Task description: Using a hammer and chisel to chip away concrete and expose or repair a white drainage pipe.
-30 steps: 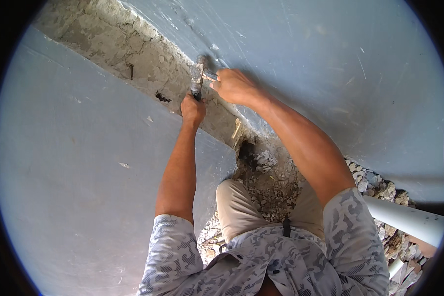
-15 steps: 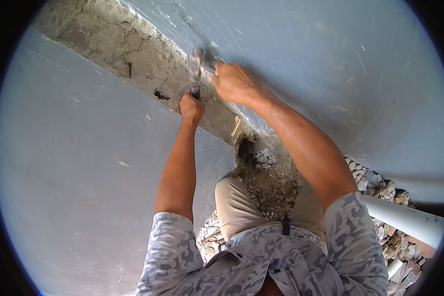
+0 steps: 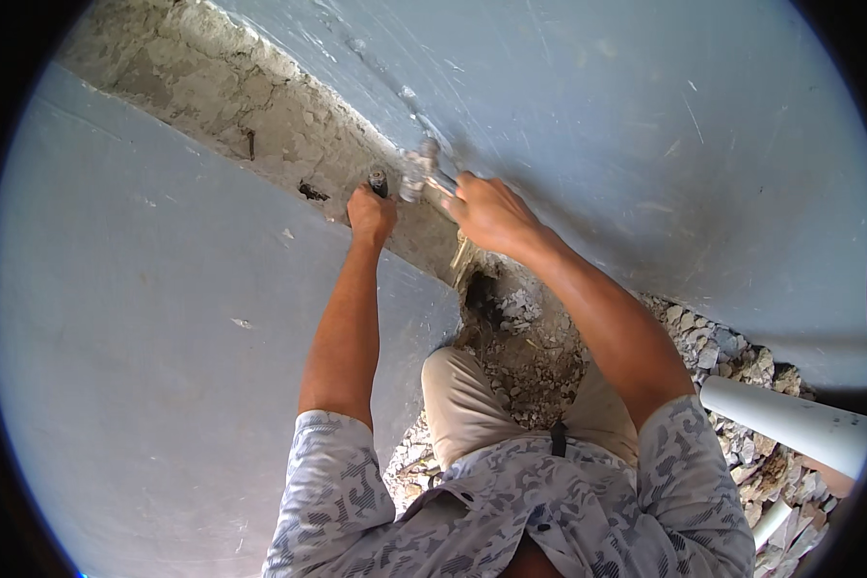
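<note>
My left hand (image 3: 371, 212) is closed round a dark chisel (image 3: 379, 181), whose struck end points up out of the fist. The fist rests at the strip of rough concrete (image 3: 289, 125) between two grey-blue painted surfaces; the chisel's lower end is hidden. My right hand (image 3: 494, 214) grips the handle of a hammer (image 3: 424, 171), its head smeared by motion. That head is to the right of the chisel and apart from it. A dark hole (image 3: 312, 191) and a small rusty metal stub (image 3: 250, 144) show in the concrete to the left.
A splintered piece of wood (image 3: 462, 252) sticks up where the strip ends, above a dark cavity (image 3: 482, 294). Rubble (image 3: 525, 376) lies between my knees. On the right, a white pipe (image 3: 790, 419) crosses broken stones (image 3: 732, 356).
The hammer and my right hand have moved right and down, away from the chisel's top. My left hand and the chisel have stayed nearly in place.
</note>
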`<state>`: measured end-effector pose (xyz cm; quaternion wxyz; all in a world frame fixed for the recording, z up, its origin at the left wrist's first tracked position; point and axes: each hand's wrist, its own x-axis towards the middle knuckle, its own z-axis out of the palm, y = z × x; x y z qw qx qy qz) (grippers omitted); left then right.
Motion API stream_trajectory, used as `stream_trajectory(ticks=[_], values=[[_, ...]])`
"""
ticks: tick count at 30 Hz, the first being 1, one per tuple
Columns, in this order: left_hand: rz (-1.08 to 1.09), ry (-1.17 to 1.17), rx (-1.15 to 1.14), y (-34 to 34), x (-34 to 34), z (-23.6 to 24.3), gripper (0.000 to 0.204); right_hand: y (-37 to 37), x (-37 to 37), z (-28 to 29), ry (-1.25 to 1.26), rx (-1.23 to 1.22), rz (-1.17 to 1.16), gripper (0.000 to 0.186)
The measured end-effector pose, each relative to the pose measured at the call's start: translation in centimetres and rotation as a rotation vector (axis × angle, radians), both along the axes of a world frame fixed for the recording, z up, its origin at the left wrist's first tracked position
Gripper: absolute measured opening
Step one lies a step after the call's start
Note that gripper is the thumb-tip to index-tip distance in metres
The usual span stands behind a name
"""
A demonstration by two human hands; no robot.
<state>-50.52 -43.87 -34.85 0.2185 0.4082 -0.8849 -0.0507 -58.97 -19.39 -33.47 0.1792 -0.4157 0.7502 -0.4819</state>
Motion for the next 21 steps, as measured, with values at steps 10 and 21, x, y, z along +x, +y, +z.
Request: stream_trajectory(ticks=[10, 21], values=[[-0.545, -0.227, 0.158, 12.8, 1.0, -13.8, 0.019, 17.3, 4.4, -13.0, -0.122, 0.228, -0.208, 0.027], [-0.103, 0.478, 1.289, 14.3, 14.8, -15.6, 0.023, 24.1, 9.4, -23.3, -0.17, 0.421, -0.268, 0.022]])
